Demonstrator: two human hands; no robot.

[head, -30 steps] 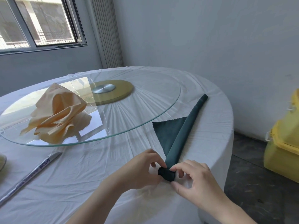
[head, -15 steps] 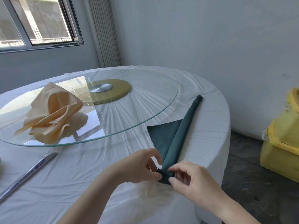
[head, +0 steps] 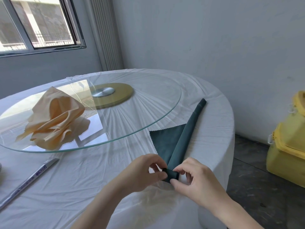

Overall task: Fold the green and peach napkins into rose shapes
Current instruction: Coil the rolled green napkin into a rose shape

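Near edge of the desk [head: 69, 192], right of centre: green napkin [head: 183, 139] rolled into a long tube, running from the near end away to the far right, with a flat triangular flap spread to its left. Near end turned over into a small coil, pinched from the left by the left grip [head: 142, 172] and from the right by the right grip [head: 196, 182], fingers curled on the cloth. Far left, on the glass turntable [head: 148, 100]: peach napkin [head: 54, 123], standing in loose ruffled folds. Near left on the cloth, a long silvery packet [head: 31, 177]. On the floor at right, a yellow bin [head: 290, 146].
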